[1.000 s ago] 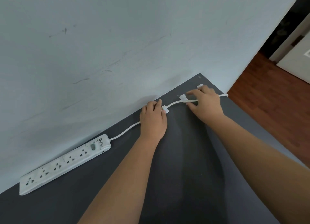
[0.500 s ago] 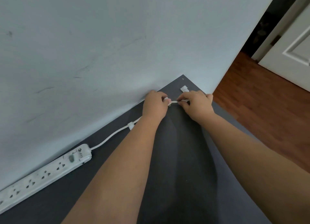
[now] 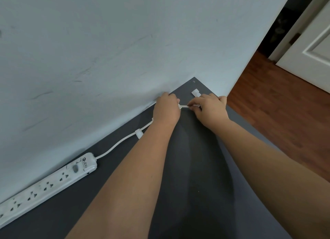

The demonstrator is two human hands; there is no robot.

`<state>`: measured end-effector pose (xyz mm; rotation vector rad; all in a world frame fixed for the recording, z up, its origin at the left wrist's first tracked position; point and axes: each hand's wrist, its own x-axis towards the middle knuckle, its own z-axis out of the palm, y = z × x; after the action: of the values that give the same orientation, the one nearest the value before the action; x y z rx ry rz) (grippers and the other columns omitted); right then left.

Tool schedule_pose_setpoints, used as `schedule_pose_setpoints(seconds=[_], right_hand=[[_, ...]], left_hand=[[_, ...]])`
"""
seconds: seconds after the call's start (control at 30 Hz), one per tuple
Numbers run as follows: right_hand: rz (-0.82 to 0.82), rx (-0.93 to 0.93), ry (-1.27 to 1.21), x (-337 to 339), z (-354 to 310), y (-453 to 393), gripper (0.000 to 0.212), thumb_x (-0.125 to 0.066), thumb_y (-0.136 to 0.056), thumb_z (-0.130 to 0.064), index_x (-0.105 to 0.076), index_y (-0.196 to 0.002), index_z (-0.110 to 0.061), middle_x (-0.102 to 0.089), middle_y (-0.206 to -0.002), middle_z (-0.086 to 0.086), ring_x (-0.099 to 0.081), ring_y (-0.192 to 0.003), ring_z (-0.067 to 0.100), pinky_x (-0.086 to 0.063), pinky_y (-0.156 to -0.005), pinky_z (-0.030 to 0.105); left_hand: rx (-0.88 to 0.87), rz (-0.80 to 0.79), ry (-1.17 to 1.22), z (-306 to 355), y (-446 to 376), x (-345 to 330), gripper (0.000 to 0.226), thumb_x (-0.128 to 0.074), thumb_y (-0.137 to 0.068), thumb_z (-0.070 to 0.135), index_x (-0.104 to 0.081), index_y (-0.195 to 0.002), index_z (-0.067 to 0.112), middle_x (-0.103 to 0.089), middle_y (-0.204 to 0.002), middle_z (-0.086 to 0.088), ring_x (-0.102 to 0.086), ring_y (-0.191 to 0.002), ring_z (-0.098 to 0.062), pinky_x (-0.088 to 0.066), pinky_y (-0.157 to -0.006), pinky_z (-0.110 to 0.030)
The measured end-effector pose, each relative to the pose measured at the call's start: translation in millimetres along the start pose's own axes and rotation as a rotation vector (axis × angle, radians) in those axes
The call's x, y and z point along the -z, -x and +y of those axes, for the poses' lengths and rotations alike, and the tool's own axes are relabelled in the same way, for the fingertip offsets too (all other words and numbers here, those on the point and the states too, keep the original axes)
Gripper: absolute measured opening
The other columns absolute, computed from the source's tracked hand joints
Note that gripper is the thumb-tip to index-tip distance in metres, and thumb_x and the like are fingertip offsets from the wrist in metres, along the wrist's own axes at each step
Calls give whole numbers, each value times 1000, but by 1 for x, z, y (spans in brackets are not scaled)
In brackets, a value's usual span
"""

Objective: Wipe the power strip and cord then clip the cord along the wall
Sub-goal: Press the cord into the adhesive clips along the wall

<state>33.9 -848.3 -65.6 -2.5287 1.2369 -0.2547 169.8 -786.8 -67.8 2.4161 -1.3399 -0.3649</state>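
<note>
A white power strip (image 3: 44,187) lies on the dark grey surface (image 3: 192,176) along the pale wall (image 3: 125,51). Its white cord (image 3: 116,146) runs up and right through a white clip (image 3: 139,133) toward my hands. My left hand (image 3: 167,110) presses down at the wall's foot, fingers closed over the cord and a second clip. My right hand (image 3: 208,108) pinches the cord just to the right of it. A short stretch of cord shows between the two hands. A third clip (image 3: 196,92) sits loose near the far corner.
The grey surface ends at a corner just beyond my hands. To the right lie a brown wooden floor (image 3: 278,113) and a white door (image 3: 312,45) beside a dark doorway.
My left hand left the first clip and slid right along the cord to the second clip. My right hand drew in next to it. The camera turned right.
</note>
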Motion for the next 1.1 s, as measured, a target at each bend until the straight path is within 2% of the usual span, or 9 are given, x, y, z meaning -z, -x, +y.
schedule_pose_setpoints(seconds=[0.13,0.23,0.3,0.47,0.6,0.73,0.93,1.1], right_hand=[[15,7,22,-1,-3,-4,22,-49,-96,-30,-69,-103,-36,-66,-99,-4,-52,-99,20,-24,-86,38],[23,-2,28,-4,-7,-11,24,-48,-96,-29,-70,-103,-35,-66,-101,-3,-52,-101,22,-24,-87,38],[32,-14,24,-8,-8,-15,24,-47,-96,-26,-70,-102,-33,-66,-103,-3,-52,-101,23,-24,-88,38],[120,-6,-33,-16,1,-9,19,-55,-93,-28,-70,-104,-29,-61,-108,-1,-52,-107,23,-26,-94,38],[164,68,-131,-21,15,-3,18,-66,-86,-23,-72,-103,-21,-62,-104,5,-56,-102,28,-38,-86,40],[175,92,-162,-24,16,-5,17,-67,-84,-19,-73,-100,-18,-63,-101,7,-57,-99,29,-45,-81,44],[168,70,-166,-24,19,-7,27,-68,-83,-21,-68,-110,-19,-61,-106,6,-55,-102,28,-41,-85,38],[182,-36,-121,-8,45,-7,26,-68,-84,-33,-68,-109,-25,-60,-107,3,-51,-107,27,-28,-84,30]], left_hand=[[-4,15,39,-3,0,0,22,-45,-94,8,-66,-102,6,-58,-105,-15,-57,-96,-35,-39,-72,-35],[-36,61,79,-7,4,-4,23,-46,-96,13,-68,-99,6,-58,-101,-15,-57,-91,-34,-39,-70,-34],[-74,94,105,-11,9,-8,25,-46,-97,17,-69,-100,7,-59,-99,-13,-55,-92,-33,-40,-74,-34],[-104,100,132,-18,15,-12,25,-52,-96,21,-68,-114,12,-60,-107,-11,-50,-103,-30,-41,-85,-33],[-89,102,187,-17,16,-11,27,-59,-92,20,-67,-116,11,-61,-108,-10,-54,-102,-28,-47,-86,-37],[19,57,218,-11,9,-9,20,-64,-87,20,-67,-107,15,-59,-107,-5,-55,-101,-28,-49,-84,-39],[83,-35,148,-5,1,-1,16,-67,-85,25,-63,-99,19,-59,-110,-2,-55,-103,-27,-49,-86,-41],[29,-78,215,-16,4,0,18,-64,-85,31,-64,-101,23,-57,-106,-1,-55,-103,-24,-49,-88,-41]])
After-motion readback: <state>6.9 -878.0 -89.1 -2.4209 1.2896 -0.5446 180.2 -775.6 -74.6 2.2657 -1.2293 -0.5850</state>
